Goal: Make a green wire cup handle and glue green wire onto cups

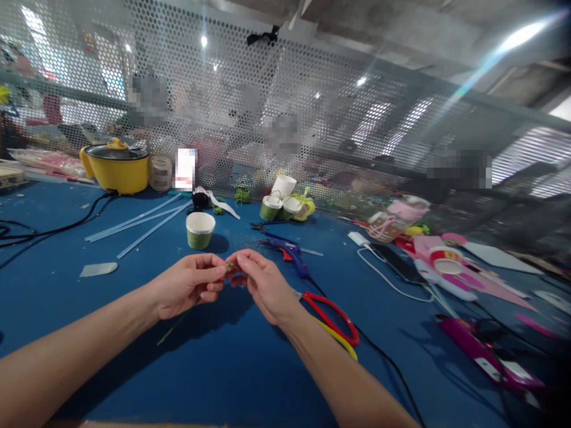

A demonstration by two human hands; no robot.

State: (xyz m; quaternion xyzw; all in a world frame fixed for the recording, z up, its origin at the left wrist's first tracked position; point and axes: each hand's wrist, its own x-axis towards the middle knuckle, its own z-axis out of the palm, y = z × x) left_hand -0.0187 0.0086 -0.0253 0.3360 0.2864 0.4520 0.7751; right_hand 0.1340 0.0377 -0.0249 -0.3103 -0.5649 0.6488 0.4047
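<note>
Between my two hands, over the middle of the blue table, is a small knotted bit of green yarn. My left hand pinches it between thumb and fingers, and a thin loose end trails down below that hand. From the other side, my right hand closes thumb and fingertips on the same yarn. Most of the yarn is hidden by the fingers. Just beyond my left hand stands a small white paper cup with a green wrapped outside. Red-and-yellow-handled scissors lie partly under my right forearm.
A blue glue gun lies beyond my right hand. Clear glue sticks lie at left, near a yellow electric pot. More cups stand at the back. Rightward are a phone and a purple power strip with cables.
</note>
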